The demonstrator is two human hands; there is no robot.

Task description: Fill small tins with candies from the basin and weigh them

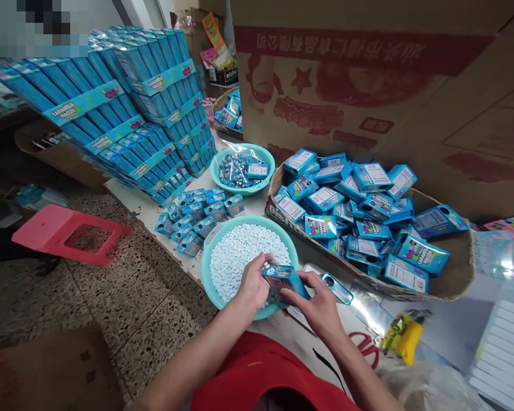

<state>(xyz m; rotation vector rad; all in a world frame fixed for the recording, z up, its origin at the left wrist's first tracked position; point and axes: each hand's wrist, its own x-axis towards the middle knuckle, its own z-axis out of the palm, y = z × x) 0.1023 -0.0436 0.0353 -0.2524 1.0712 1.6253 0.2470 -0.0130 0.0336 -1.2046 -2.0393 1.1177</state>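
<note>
My right hand [319,302] grips a small blue candy box [285,278], tilted over the near right part of a turquoise basin [206,268]. Small white candies [244,251] fill that basin. My left hand [255,281] is closed at the box's left end, with a few white candies showing at its fingertips; its palm side is hidden. Right of the basin stands a long cardboard tray [452,285] heaped with blue candy boxes [325,200]. Several more small boxes [192,220] stand in rows on the table, left of the basin.
Tall stacks of packed blue display cartons [163,120] rise at the back left. Behind the white candies is a second turquoise basin [263,157] with wrapped pieces. Red scissors [365,347] and a yellow object [409,341] lie at right. A red stool [55,225] stands left.
</note>
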